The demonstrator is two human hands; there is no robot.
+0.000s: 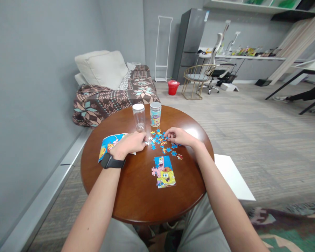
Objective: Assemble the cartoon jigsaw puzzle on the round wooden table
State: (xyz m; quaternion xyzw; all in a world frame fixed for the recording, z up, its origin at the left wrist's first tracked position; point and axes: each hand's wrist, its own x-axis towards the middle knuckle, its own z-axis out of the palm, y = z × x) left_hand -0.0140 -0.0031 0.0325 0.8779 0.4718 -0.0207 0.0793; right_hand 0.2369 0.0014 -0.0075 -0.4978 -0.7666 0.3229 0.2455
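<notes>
Loose jigsaw puzzle pieces (161, 142), mostly blue with some yellow, red and pale ones, lie scattered on a round brown table (136, 196). My left hand (135, 142) is at the pile's left edge, fingers curled together beside a pale piece (147, 143); what they hold, if anything, is hidden. At the pile's right side, my right hand (180, 136) has its fingers bent inward, with the fingertips on a blue piece (166, 138). Nearer me lies a joined puzzle section (165, 172) showing a yellow and a pink cartoon figure. A colourful picture sheet (107, 145) is partly under my left wrist.
Behind the pile stand a clear jar (139, 119) with a white lid and a cartoon-printed jar (155, 115) with a silvery lid. Beyond the table are a covered sofa (115, 94), a red bin (173, 87) and a gold-framed chair (196, 77). A white board (232, 176) is at right.
</notes>
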